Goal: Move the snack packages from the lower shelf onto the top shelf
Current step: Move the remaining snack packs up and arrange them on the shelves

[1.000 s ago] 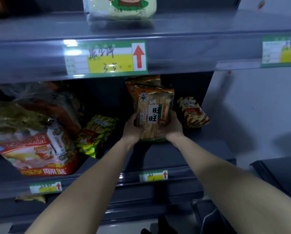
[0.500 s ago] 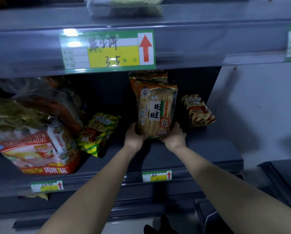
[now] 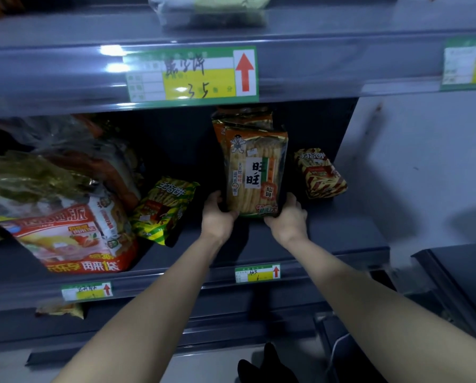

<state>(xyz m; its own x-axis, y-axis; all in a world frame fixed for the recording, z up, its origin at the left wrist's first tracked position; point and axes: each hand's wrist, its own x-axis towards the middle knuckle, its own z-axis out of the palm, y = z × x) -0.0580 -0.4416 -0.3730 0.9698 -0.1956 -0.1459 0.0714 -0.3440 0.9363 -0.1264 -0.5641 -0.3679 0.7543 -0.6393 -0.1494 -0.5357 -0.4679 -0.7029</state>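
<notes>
Clasping the rice cracker pack [image 3: 254, 175] at its bottom corners, left hand [image 3: 217, 218] and right hand [image 3: 289, 221] grip light, seemingly slick film around brittle crackers

The orange cracker pack [image 3: 254, 175] is upright at the lower shelf [image 3: 342, 233], a second one [image 3: 242, 117] behind; a green pack [image 3: 165, 208] leans at its left.

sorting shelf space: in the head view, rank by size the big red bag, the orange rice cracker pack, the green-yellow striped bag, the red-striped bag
1. big red plastic bag
2. orange rice cracker pack
3. green-yellow striped bag
4. red-striped bag: near-tie with third, sits further back, so unsure
</notes>
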